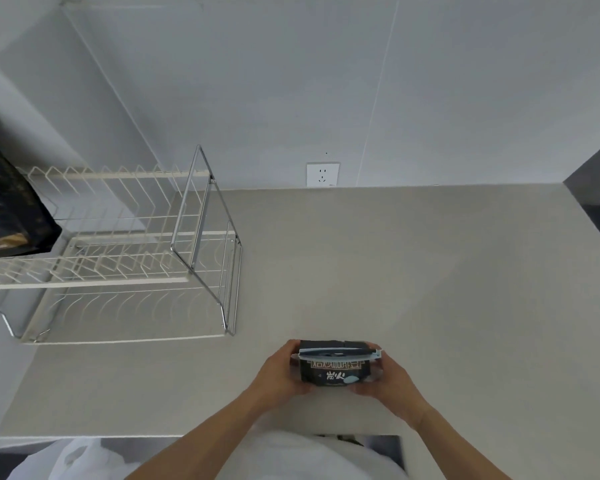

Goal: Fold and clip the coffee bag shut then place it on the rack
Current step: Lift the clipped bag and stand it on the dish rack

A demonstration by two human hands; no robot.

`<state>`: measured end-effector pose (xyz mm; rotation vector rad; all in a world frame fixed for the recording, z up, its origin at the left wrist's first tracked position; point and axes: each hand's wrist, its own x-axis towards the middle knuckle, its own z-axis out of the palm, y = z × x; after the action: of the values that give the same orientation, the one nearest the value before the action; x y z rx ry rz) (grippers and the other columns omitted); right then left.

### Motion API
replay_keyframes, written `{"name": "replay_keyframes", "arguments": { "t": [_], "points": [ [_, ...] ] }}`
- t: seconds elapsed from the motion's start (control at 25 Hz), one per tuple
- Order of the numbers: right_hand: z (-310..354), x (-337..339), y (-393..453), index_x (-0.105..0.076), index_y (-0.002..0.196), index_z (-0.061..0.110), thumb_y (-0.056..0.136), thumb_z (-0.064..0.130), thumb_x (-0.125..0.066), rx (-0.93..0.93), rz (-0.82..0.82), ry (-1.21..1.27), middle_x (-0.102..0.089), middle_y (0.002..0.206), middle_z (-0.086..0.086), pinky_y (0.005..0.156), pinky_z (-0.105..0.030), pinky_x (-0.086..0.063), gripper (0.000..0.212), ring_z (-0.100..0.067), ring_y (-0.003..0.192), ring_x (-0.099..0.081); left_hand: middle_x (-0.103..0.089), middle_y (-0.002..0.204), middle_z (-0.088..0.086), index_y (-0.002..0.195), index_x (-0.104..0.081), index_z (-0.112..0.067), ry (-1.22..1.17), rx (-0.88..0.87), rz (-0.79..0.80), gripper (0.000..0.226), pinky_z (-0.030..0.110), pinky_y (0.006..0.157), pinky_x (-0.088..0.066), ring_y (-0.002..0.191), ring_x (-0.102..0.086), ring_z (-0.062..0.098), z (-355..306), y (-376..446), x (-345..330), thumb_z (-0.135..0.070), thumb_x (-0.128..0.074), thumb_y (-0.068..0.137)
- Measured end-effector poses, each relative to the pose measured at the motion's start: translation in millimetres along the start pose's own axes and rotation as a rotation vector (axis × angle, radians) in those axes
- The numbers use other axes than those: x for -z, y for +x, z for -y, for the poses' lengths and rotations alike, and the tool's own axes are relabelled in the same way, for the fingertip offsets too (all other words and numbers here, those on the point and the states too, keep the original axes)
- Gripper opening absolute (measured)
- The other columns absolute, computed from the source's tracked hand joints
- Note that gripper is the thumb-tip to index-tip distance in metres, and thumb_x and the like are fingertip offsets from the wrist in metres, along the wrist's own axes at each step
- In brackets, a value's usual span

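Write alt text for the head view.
Both hands, left hand and right hand, hold a black coffee bag with a blue clip across its folded top, over a grey counter. A white rack stands to the left.

Low and right of centre in the frame, a black coffee bag [336, 370] with pale lettering has its top folded over, a light-blue clip [340, 353] across the fold. The white wire rack [118, 251] fills the left middle.
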<state>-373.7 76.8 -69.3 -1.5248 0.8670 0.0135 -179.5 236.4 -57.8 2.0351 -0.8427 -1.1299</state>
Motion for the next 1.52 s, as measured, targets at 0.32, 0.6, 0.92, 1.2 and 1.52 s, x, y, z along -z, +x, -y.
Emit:
{"name": "replay_keyframes", "arguments": {
  "t": [0.32, 0.6, 0.92, 1.2, 1.52],
  "points": [
    [-2.6, -2.8, 7.2, -0.064, 0.103, 0.049, 0.049, 0.025, -0.09, -0.034, -0.013, 0.101, -0.075, 0.101, 0.013, 0.09, -0.036, -0.056, 0.064, -0.018, 0.098, -0.07, -0.065, 0.104, -0.011, 0.118, -0.049, -0.035, -0.008, 0.113, 0.014, 0.071, 0.025, 0.078, -0.056, 0.087, -0.061, 0.004, -9.3, 0.9, 0.6, -0.008, -0.085, 0.064],
    [19.3, 6.0, -18.0, -0.06, 0.12, 0.029, 0.059, 0.023, -0.09, 0.058, -0.084, 0.059, -0.069, 0.114, 0.004, 0.092, -0.037, -0.051, 0.068, -0.017, 0.108, -0.061, -0.062, 0.121, -0.003, 0.128, -0.05, -0.027, 0.008, 0.044, -0.01, 0.075, 0.046, 0.093, -0.052, 0.106, -0.059, 0.028, -40.4, -16.2, 10.9, -0.018, -0.087, 0.063],
    [100.4, 19.0, -55.8, -0.066, 0.108, 0.041, 0.053, 0.024, -0.092, 0.179, -0.083, 0.2, -0.072, 0.112, 0.013, 0.091, -0.037, -0.054, 0.063, -0.012, 0.109, -0.066, -0.06, 0.117, -0.009, 0.118, -0.053, -0.041, -0.116, -0.176, 0.017, 0.061, 0.026, 0.082, -0.057, 0.103, -0.062, 0.007, -94.6, -51.6, 61.9, -0.016, -0.083, 0.07],
    [208.7, 2.6, -78.6, -0.063, 0.116, 0.032, 0.05, 0.031, -0.089, 0.385, -0.142, 0.226, -0.071, 0.115, 0.003, 0.087, -0.045, -0.058, 0.071, -0.02, 0.105, -0.068, -0.059, 0.109, -0.024, 0.121, -0.05, -0.043, -0.154, -0.437, -0.022, 0.064, 0.031, 0.083, -0.056, 0.098, -0.061, 0.006, -150.7, -76.3, 143.8, -0.016, -0.082, 0.073],
    [319.2, -36.8, -76.7, -0.065, 0.111, 0.029, 0.056, 0.033, -0.085, 0.592, -0.16, 0.201, -0.071, 0.112, 0.002, 0.077, -0.034, -0.059, 0.059, -0.025, 0.104, -0.067, -0.059, 0.122, -0.005, 0.124, -0.05, -0.04, -0.214, -0.646, -0.124, 0.063, 0.03, 0.079, -0.058, 0.105, -0.058, 0.013, -184.1, -97.1, 247.8, -0.022, -0.082, 0.073]
  ]
}}
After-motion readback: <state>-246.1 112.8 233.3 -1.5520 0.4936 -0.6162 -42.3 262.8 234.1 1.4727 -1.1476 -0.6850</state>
